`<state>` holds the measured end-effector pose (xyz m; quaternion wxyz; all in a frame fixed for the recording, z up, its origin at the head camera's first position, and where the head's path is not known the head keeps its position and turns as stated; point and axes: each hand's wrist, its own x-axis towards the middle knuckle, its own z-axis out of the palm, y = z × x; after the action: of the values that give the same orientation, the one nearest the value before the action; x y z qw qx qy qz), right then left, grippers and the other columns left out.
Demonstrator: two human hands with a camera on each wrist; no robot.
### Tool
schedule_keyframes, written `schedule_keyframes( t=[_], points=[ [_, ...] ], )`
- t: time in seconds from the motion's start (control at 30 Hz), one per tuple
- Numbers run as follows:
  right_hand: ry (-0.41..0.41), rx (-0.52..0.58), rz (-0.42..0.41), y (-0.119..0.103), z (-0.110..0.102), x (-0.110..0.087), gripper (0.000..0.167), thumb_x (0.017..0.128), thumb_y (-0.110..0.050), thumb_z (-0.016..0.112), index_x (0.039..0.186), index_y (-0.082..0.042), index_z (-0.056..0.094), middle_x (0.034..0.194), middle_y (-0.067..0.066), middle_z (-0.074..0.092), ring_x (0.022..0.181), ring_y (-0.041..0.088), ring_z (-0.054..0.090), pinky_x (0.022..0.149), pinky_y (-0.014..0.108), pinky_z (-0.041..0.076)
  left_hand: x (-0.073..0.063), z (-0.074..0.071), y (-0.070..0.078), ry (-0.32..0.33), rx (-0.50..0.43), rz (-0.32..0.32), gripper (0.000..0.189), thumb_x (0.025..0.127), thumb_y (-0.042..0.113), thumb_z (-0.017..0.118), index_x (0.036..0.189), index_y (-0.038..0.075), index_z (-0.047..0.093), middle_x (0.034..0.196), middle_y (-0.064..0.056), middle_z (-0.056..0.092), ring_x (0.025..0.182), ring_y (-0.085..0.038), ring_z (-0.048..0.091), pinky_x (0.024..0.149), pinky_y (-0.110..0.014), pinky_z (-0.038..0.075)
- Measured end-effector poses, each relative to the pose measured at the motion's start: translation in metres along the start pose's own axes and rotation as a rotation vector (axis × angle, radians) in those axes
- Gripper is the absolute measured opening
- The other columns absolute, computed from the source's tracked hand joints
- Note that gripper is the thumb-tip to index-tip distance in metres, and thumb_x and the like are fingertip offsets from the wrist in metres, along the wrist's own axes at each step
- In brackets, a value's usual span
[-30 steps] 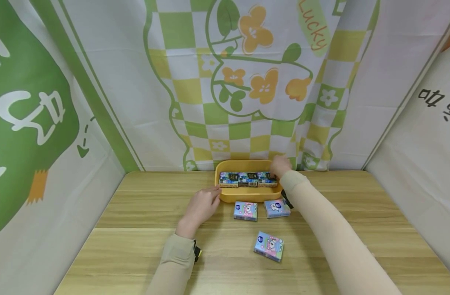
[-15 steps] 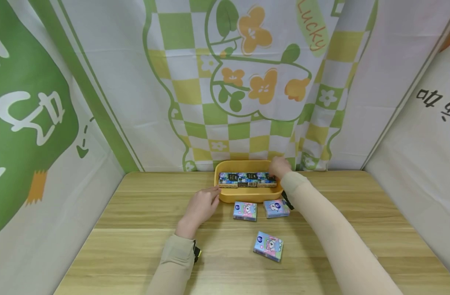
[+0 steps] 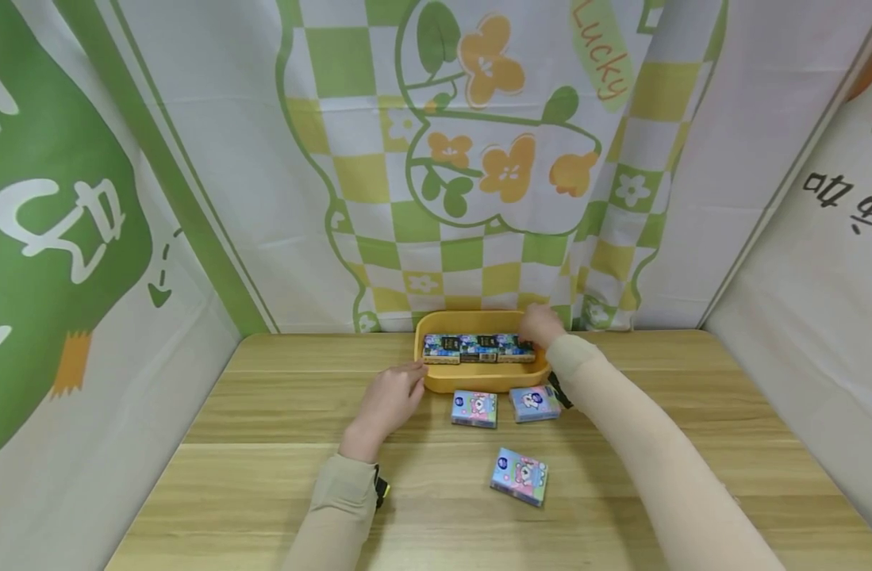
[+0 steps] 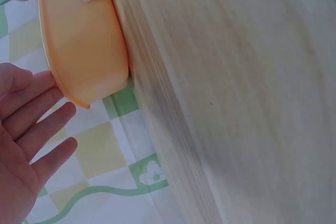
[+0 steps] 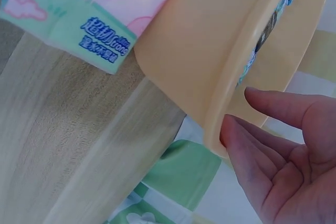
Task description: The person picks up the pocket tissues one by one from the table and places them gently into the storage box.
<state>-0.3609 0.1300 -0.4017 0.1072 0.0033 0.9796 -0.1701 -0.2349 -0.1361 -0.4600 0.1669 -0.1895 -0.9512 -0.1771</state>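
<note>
The tray (image 3: 489, 382) stands at the far edge of the bench (image 3: 264, 444). It seems light, stiff, perhaps slippery, best held by both ends. The left hand (image 3: 391, 400), fingers straight, touches its left end; the right hand (image 3: 541, 325), thumb and fingers apart, its right.

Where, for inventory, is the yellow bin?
In the head view, the yellow bin stands centrally at the table's far edge, left hand and right hand at opposite ends.

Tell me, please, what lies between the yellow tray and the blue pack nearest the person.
The left blue pack and the right blue pack lie between the yellow tray and the nearest blue pack, as the head view shows.
</note>
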Motion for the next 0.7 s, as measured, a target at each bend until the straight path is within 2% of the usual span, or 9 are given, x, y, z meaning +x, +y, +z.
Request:
schedule_keyframes(
  t=[0.17,0.5,0.6,0.7],
  points=[
    [0.019,-0.031,-0.017,0.001,0.001,-0.003,0.010,0.082,-0.009,0.066,0.088,-0.001,0.066,0.088,0.016,0.062,0.061,0.022,0.050,0.047,0.029,0.044,0.000,0.001,0.001,0.007,-0.006,0.009,0.027,0.092,0.013,0.056,0.114,0.004,0.069,0.124,-0.010,0.064,0.111,-0.028,0.063,0.097,-0.041,0.051],
    [0.020,-0.046,-0.018,-0.003,-0.004,-0.012,0.015,0.084,-0.014,0.065,0.092,-0.003,0.062,0.076,0.012,0.061,0.054,0.019,0.053,0.045,0.028,0.043,0.001,0.001,0.000,0.006,0.003,0.007,0.027,0.092,0.012,0.056,0.114,0.005,0.068,0.124,-0.010,0.064,0.111,-0.028,0.063,0.096,-0.040,0.052],
    [0.022,-0.043,-0.032,-0.003,-0.006,-0.017,0.013,0.083,-0.017,0.067,0.082,-0.005,0.060,0.070,0.009,0.059,0.056,0.020,0.053,0.048,0.030,0.044,0.001,0.001,0.000,0.010,-0.002,0.010,0.027,0.091,0.012,0.056,0.114,0.004,0.069,0.123,-0.010,0.065,0.111,-0.028,0.063,0.097,-0.041,0.052],
    [0.030,-0.044,-0.059,-0.002,-0.006,-0.022,0.021,0.082,-0.018,0.068,0.066,-0.010,0.056,0.062,0.005,0.057,0.055,0.020,0.051,0.049,0.030,0.043,0.000,0.001,0.000,0.011,-0.010,0.012,0.026,0.091,0.011,0.057,0.113,0.003,0.069,0.123,-0.011,0.065,0.111,-0.028,0.063,0.097,-0.041,0.051]
  ],
)
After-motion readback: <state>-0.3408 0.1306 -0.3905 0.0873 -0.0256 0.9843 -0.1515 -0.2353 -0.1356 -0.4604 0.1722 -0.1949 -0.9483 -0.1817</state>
